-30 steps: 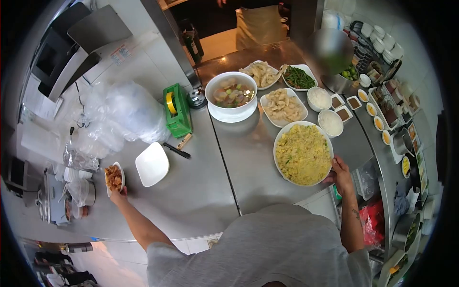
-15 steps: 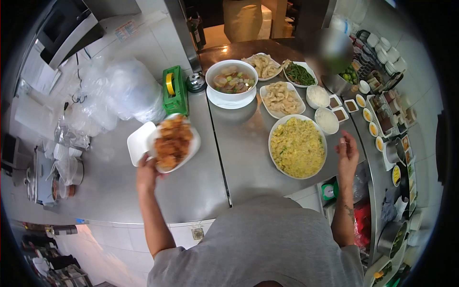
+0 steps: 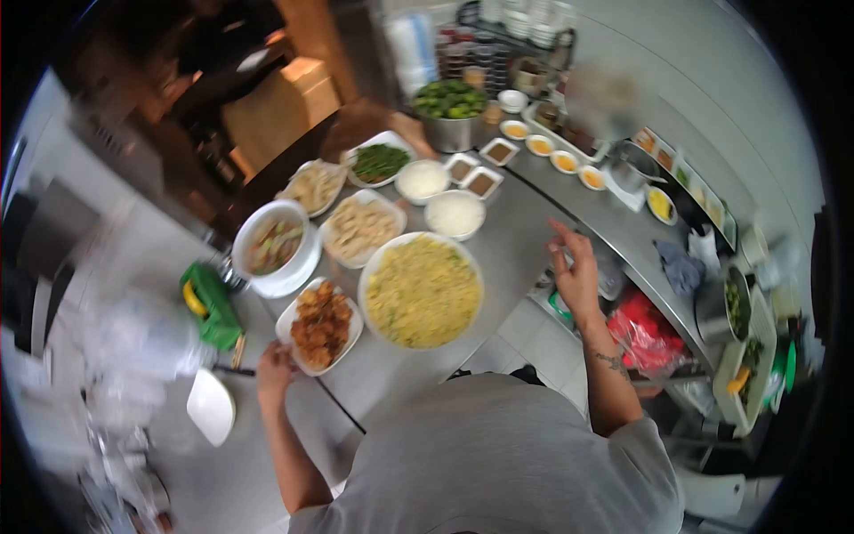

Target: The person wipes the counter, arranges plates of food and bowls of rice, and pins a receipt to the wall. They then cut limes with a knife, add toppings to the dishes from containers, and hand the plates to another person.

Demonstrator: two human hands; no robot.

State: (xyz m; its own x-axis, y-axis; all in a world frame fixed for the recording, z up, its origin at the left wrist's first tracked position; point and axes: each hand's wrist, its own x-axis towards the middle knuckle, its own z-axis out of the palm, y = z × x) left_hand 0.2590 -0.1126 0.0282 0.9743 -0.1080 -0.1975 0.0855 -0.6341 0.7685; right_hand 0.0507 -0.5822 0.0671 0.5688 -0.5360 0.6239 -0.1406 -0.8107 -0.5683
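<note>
My left hand (image 3: 276,369) has its fingers closed at the left rim of a white plate (image 3: 354,343) of reddish-brown fried pieces (image 3: 320,325). That plate is at the counter, just left of a large round plate of yellow fried rice (image 3: 422,292). My right hand (image 3: 574,267) hovers by the counter's right edge with nothing in it, its fingers apart and loosely bent. Beyond the rice stand a plate of pale dumpling-like pieces (image 3: 363,227) and two bowls of white rice (image 3: 455,215). A white soup bowl (image 3: 274,247) sits up and left of the fried pieces.
An unused white plate (image 3: 212,408) lies left of my left hand, near a green dispenser (image 3: 209,307). Farther back are a plate of green beans (image 3: 380,164), small sauce dishes (image 3: 481,183) and a pot of green limes (image 3: 449,105). A side counter with cups and trays runs along the right.
My left hand has carried the plate of fried pieces rightward, from above the other white plate to beside the fried rice. The view has turned right. My right hand stays raised, holding nothing.
</note>
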